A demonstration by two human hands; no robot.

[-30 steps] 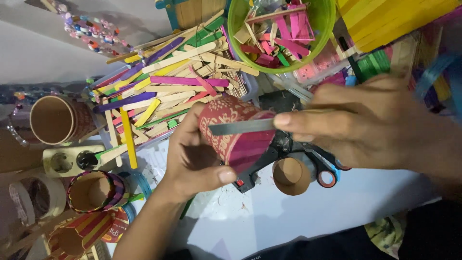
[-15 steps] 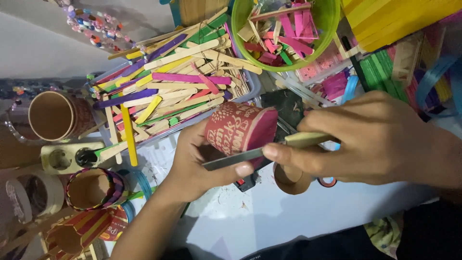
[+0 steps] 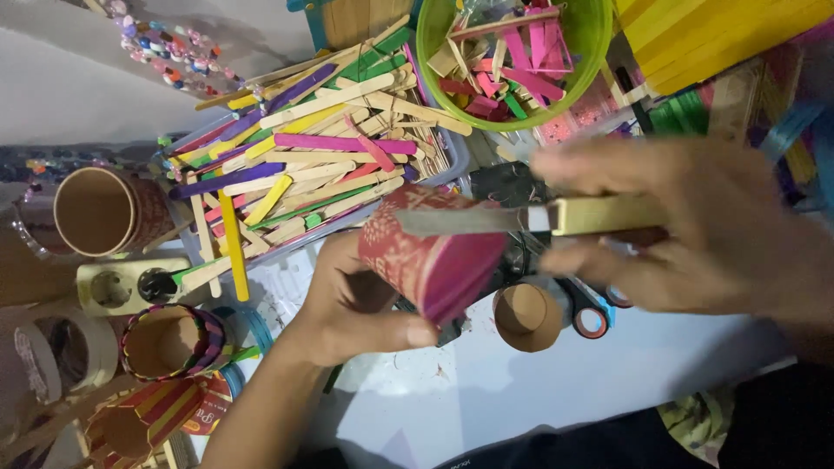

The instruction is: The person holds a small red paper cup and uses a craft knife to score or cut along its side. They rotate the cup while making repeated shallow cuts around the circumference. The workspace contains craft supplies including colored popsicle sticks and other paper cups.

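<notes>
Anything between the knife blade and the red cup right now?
Nothing visible. The left hand holds the red cup tilted on its side; the right hand holds the knife with its blade lying across the cup's upper side. The image is blurred, so actual contact can't be confirmed.

White table (image 3: 539,391) with scissors (image 3: 591,317), paper cups (image 3: 526,314), sticks tray (image 3: 456,161)

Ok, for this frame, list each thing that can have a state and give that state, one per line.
red paper cup: tipped on its side, gripped by left hand
utility knife: blade out, lying across the cup, held by right hand
green bowl: full of coloured stick pieces
brown paper cup: on its side, empty
scissors: lying flat, partly hidden
</notes>
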